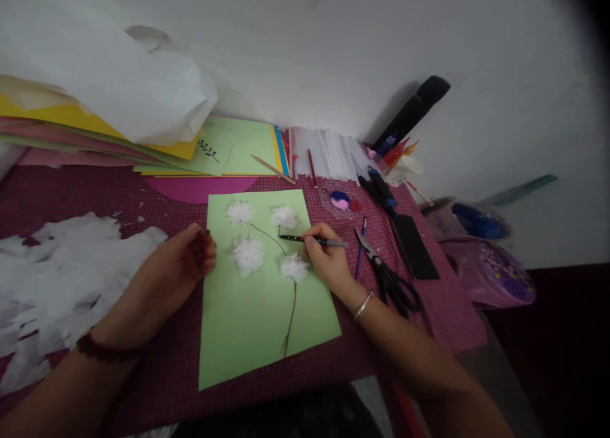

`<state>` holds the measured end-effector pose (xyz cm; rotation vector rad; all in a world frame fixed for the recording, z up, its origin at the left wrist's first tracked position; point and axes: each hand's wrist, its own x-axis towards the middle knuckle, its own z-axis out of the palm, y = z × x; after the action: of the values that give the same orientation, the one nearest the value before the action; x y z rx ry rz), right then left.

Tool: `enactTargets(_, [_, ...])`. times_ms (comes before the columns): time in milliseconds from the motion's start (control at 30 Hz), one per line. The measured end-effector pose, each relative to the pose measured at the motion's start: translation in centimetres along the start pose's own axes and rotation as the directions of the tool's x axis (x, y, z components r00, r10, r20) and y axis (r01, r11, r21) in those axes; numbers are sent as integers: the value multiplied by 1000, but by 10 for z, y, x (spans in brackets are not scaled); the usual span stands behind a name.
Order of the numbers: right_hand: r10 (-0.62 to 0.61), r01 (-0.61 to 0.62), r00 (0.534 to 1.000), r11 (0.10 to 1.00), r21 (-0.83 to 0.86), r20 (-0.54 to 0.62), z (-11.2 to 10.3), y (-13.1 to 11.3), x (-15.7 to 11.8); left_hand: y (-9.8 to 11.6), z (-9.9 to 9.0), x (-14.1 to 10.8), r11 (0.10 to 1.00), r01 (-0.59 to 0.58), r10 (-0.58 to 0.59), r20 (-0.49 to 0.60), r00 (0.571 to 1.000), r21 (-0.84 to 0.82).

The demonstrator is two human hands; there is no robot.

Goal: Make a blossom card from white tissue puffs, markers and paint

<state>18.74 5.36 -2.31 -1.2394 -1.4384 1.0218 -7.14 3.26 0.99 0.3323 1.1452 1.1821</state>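
Note:
My right hand (328, 257) is closed round a slim black pen (295, 238) with small coloured dots. The pen's tip touches a light green sheet (243, 336), by a short line under the upper right tissue flower (283, 217). Three more white tissue flowers lie on the sheet: one upper left (239, 212), one at middle left (248, 255), one at middle right (294, 267). Thin dark stem lines (291, 314) run between and below them. My left hand (193, 257) rests at the sheet's left edge, fingers loosely curled, with nothing visible in it.
Torn white tissue (61, 273) is heaped at left. Coloured paper (238, 145) and a pencil (272, 169) lie behind the sheet. To the right are a paint palette (340, 201), a blue brush (361, 250), black-handled scissors (393, 282), a dark flat blade (414, 247) and a pink tub (476, 273).

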Motion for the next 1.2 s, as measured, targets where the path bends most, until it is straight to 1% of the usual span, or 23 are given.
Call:
enactTargets(300, [20,-20,1000,1000,12,24,-2,0,-2,1,3,0,1000,-15,15,-5,1000,10])
enactTargets(500, [61,-60,998,994,94,-10,-1,-11,-2,1,4,-2,1000,-5,5,-29,1000,12])
enactTargets(567, [64,-65,998,990,125,11,1,-13,-3,1,4,-2,1000,-15,16,-19,1000,15])
enactTargets(700, [82,-95,991,986,135,105,4,-12,-3,0,4,-1,999,-30,30,2,1000,13])
enactTargets(833, [89,-108,989,980,167,121,5,-10,-2,0,5,-1,999,-22,23,-15,1000,25])
enactTargets(1000, [75,-107,982,976,189,172,6,-12,-3,-1,4,-1,999,-32,32,5,999,35])
enactTargets(1200, [53,-88,978,982,167,203,9,-12,-3,0,5,-2,999,-17,17,4,1000,35])
